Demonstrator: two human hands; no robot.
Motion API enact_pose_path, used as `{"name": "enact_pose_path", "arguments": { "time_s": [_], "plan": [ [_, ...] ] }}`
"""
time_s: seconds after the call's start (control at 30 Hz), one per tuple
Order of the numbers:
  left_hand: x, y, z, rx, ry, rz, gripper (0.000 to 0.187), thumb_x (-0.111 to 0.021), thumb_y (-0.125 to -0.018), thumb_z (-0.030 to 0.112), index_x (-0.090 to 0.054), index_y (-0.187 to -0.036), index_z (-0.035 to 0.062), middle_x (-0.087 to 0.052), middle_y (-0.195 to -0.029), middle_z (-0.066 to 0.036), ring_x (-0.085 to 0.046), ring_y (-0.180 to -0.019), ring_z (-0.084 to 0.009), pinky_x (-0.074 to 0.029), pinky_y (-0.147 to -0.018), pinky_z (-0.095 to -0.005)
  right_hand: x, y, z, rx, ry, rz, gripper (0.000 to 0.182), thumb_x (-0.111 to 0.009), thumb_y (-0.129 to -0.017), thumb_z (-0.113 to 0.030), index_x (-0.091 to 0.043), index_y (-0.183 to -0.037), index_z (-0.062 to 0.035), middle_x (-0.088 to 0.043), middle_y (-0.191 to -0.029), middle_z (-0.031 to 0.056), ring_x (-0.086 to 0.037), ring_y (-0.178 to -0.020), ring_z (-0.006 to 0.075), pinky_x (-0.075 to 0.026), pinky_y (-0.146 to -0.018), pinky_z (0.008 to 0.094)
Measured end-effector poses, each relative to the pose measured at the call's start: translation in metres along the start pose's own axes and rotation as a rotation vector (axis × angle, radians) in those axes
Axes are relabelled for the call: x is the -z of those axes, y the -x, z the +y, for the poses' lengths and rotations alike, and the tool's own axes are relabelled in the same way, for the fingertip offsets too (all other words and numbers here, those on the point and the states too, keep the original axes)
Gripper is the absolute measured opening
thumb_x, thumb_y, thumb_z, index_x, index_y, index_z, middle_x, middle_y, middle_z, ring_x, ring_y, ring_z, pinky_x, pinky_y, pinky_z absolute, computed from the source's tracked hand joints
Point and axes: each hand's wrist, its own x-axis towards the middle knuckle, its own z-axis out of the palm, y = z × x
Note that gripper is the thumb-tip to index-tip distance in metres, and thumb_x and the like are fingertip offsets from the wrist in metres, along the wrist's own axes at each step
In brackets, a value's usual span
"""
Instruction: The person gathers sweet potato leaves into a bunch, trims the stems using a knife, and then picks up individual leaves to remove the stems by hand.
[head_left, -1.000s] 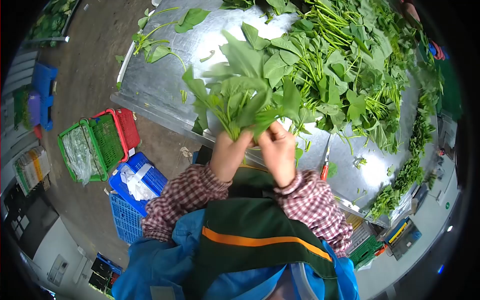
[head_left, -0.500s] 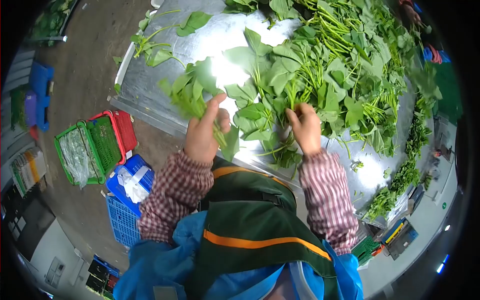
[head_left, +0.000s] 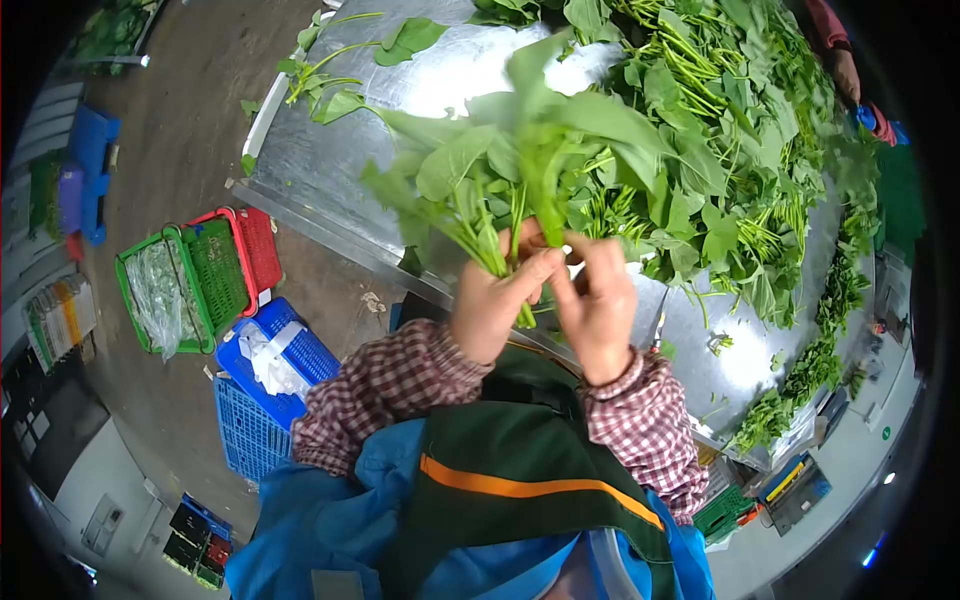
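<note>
While our left hand (head_left: 488, 312) is closed round a bunch of broad-leaved, slender green stems (head_left: 474, 236) over the shiny grey metal table's (head_left: 322, 172) near edge, we should level the stem ends and squeeze lightly. Our right hand (head_left: 602, 318) meets a blurred bright-green upright sprig (head_left: 543, 190); how firmly it pinches, we cannot tell. Half a second ago, our hands were apart.

head view | from above, wide-angle | faces forward and down | near hands (head_left: 602, 315)

Bare left hand (head_left: 492, 308) is gripping a leafy green bunch (head_left: 457, 168), bare right hand (head_left: 600, 312) is sitting just beside it, messy green heap (head_left: 700, 165) sprawling far right.
</note>
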Motion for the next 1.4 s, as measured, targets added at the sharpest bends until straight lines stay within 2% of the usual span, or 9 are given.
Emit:
{"name": "enact_pose_path", "arguments": {
  "time_s": [0.2, 0.3, 0.43, 0.8, 0.9, 1.1, 1.17, 1.23, 1.4],
  "plan": [
    [0.018, -0.007, 0.009, 0.155, 0.2, -0.123, 0.022, -0.054, -0.087, 0.016, -0.053, -0.102, 0.001, -0.052, -0.083, 0.002, -0.042, -0.067, -0.0051, -0.034, -0.054, -0.0197, 0.017, -0.008, -0.01, -0.61, -0.741, -0.269, 0.021, -0.064, -0.081, -0.014, -0.059, -0.095, 0.0008, -0.056, -0.074, -0.0023, -0.045, -0.059, 0.0015, -0.037, -0.052, 0.0174],
    [0.02, -0.005, 0.011, 0.13, 0.104, -0.147, 0.021, -0.053, -0.088, 0.017, -0.053, -0.102, 0.0016, -0.052, -0.085, 0.001, -0.043, -0.068, -0.0055, -0.035, -0.056, -0.0198, 0.009, -0.011, 0.0, -0.523, -0.728, -0.472, 0.02, -0.063, -0.081, -0.014, -0.059, -0.094, 0.0014, -0.055, -0.067, -0.0036, -0.042, -0.055, 0.001, -0.034, -0.051, 0.0164],
    [0.014, -0.002, 0.005, 0.048, 0.157, -0.003, 0.018, -0.05, -0.089, 0.016, -0.053, -0.102, 0.0032, -0.055, -0.089, 0.0, -0.048, -0.073, -0.0071, -0.039, -0.062, -0.0206, -0.008, 0.011, -0.012, -0.673, -0.836, -0.179, 0.017, -0.061, -0.082, -0.011, -0.059, -0.093, 0.0024, -0.051, -0.063, -0.0034, -0.043, -0.051, 0.0016, -0.032, -0.044, 0.0172],
    [0.044, -0.022, 0.014, -0.305, 0.125, 0.365, 0.01, -0.049, -0.09, 0.012, -0.049, -0.095, 0.0034, -0.056, -0.094, -0.007, -0.044, -0.063, -0.0079, -0.039, -0.058, -0.0229, -0.008, 0.019, 0.007, 0.436, -0.311, -0.435, 0.021, -0.053, -0.08, 0.003, -0.056, -0.101, 0.0006, -0.058, -0.096, 0.0145, -0.059, -0.074, 0.0251, -0.047, -0.067, 0.0309],
    [0.076, -0.039, 0.061, -0.397, 0.171, 0.424, 0.015, -0.05, -0.09, 0.019, -0.052, -0.09, 0.0041, -0.052, -0.078, -0.002, -0.044, -0.061, -0.0074, -0.038, -0.057, -0.0219, 0.004, 0.034, 0.01, 0.255, -0.033, -0.866, 0.037, -0.058, -0.079, -0.005, -0.049, -0.115, -0.004, -0.06, -0.093, 0.0139, -0.06, -0.082, 0.0299, -0.048, -0.067, 0.0337],
    [0.101, -0.063, -0.013, 0.316, 0.454, 0.071, 0.018, -0.053, -0.088, 0.019, -0.054, -0.096, 0.0036, -0.052, -0.073, -0.001, -0.049, -0.063, -0.011, -0.042, -0.059, -0.0249, -0.058, -0.068, 0.057, 0.0, 0.39, -0.237, 0.021, -0.061, -0.077, -0.016, -0.054, -0.091, -0.0004, -0.057, -0.082, 0.0176, -0.057, -0.073, 0.0343, -0.045, -0.062, 0.0388],
    [0.079, -0.051, 0.01, 0.096, 0.351, 0.194, 0.02, -0.053, -0.088, 0.018, -0.053, -0.099, 0.0024, -0.056, -0.081, -0.004, -0.053, -0.069, -0.0132, -0.044, -0.062, -0.0258, -0.061, -0.074, 0.072, 0.006, 0.078, -0.235, 0.022, -0.062, -0.078, -0.017, -0.056, -0.087, 0.0019, -0.056, -0.075, 0.0153, -0.056, -0.068, 0.0299, -0.044, -0.06, 0.0361],
    [0.071, -0.043, 0.032, -0.059, 0.245, 0.296, 0.02, -0.053, -0.088, 0.017, -0.053, -0.099, 0.0005, -0.058, -0.088, -0.009, -0.056, -0.076, -0.0161, -0.046, -0.067, -0.0277, -0.003, -0.078, 0.017, -0.696, -0.645, -0.355, 0.024, -0.062, -0.081, -0.021, -0.059, -0.093, 0.0001, -0.053, -0.072, 0.0019, -0.047, -0.053, 0.0073, -0.037, -0.045, 0.0222],
    [0.048, -0.031, 0.05, -0.18, -0.007, 0.159, 0.019, -0.051, -0.087, 0.013, -0.053, -0.095, -0.0037, -0.06, -0.093, -0.015, -0.06, -0.082, -0.0198, -0.05, -0.068, -0.029, 0.02, -0.08, 0.028, -0.681, -1.041, -0.231, 0.021, -0.058, -0.083, -0.011, -0.057, -0.1, 0.0018, -0.056, -0.078, 0.0015, -0.047, -0.053, 0.006, -0.037, -0.045, 0.0185]
  ]
}}
